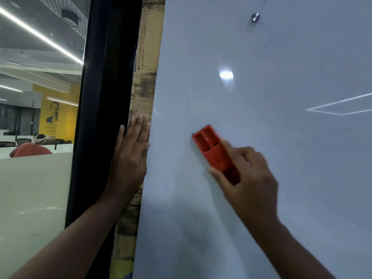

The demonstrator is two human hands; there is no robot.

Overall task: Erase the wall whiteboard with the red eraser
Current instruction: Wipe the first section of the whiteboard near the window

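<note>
The wall whiteboard (271, 121) fills the right of the view, pale grey and glossy, with only faint marks near its top. My right hand (249, 178) grips the red eraser (213, 152) by its lower end and holds it flat against the board, left of centre. The eraser's upper end points up and to the left. My left hand (130, 158) lies flat with straight fingers against the strip of wall just beside the board's left edge, holding nothing.
A wood-patterned wall strip (145, 77) and a black frame (104, 97) border the board on the left. Beyond the glass pane (36, 178), a person in red (30, 150) sits in an office. A metal mounting stud (255, 17) sits near the board's top.
</note>
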